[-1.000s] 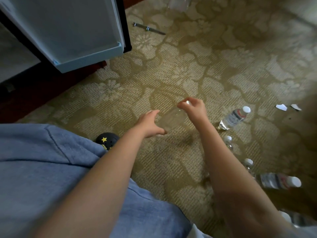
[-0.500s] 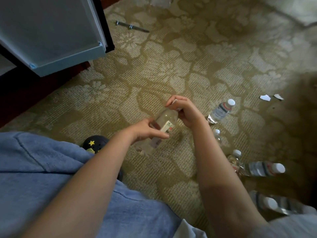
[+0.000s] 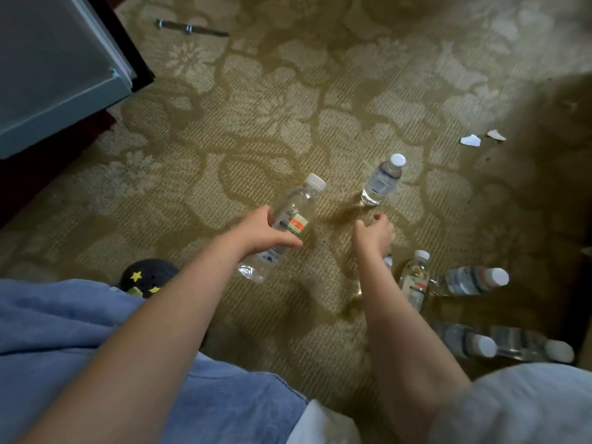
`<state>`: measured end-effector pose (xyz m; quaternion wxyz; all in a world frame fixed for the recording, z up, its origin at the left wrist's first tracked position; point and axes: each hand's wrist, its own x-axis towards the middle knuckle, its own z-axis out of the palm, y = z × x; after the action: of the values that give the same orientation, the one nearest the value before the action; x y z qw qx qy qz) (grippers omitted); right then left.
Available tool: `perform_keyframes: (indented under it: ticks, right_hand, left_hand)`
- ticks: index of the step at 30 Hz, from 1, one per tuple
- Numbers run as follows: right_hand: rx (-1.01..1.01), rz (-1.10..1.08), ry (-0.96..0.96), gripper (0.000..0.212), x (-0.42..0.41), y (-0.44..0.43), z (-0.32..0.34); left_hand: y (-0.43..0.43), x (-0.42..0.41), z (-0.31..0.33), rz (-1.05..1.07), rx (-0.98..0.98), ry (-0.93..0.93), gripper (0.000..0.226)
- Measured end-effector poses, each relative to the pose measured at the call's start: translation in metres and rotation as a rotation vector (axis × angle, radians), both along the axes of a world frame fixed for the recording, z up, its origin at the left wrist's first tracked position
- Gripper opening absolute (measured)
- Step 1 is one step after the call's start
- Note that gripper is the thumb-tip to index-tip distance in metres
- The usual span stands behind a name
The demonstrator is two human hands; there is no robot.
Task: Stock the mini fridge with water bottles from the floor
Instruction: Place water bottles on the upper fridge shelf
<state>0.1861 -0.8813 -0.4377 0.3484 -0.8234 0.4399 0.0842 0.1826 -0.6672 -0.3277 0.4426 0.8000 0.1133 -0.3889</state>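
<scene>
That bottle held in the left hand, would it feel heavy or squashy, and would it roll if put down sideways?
The held bottle looks clear, thin plastic, so it would probably give slightly under the left hand. Capped and seemingly full, it is likely heavy for its size. Its round body would probably roll on the carpet if laid sideways.

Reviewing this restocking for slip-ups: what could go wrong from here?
The left hand alone grips the tilted water bottle at mid-body; it could slip and drop. The right hand, empty, hangs near the upright bottle beyond its fingers and might topple it.
</scene>
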Motion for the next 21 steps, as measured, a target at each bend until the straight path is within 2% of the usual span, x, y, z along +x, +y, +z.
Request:
perform_keyframes:
  ticks: [3,5,8,12,18,21]
  right_hand:
    - [-0.053,0.025,0.142,0.076,-0.01,-0.012,-0.019]
    - [-0.017,0.026,0.223,0.085,-0.017,-0.02,-0.031]
    - [0.016,0.025,0.244,0.084,-0.025,-0.025,-0.045]
    - [-0.075,0.081,0.213,0.067,-0.027,-0.021,-0.046]
    - [0.036,0.12,0.308,0.09,-0.033,-0.021,-0.055]
    - [0.071,0.115,0.328,0.092,-0.032,-0.03,-0.053]
  left_hand:
    - [-0.007,0.0,-0.005,-0.054,0.09,-0.005,0.063]
    - [-0.009,-0.001,-0.009,-0.065,0.099,-0.006,0.06]
    - [-0.012,-0.001,-0.011,-0.06,0.097,0.003,0.058]
    - [-0.012,-0.002,-0.012,-0.045,0.118,-0.007,0.058]
    - [-0.005,-0.003,-0.012,-0.032,0.172,-0.05,0.06]
    - [-0.003,-0.003,-0.012,-0.022,0.172,-0.069,0.061]
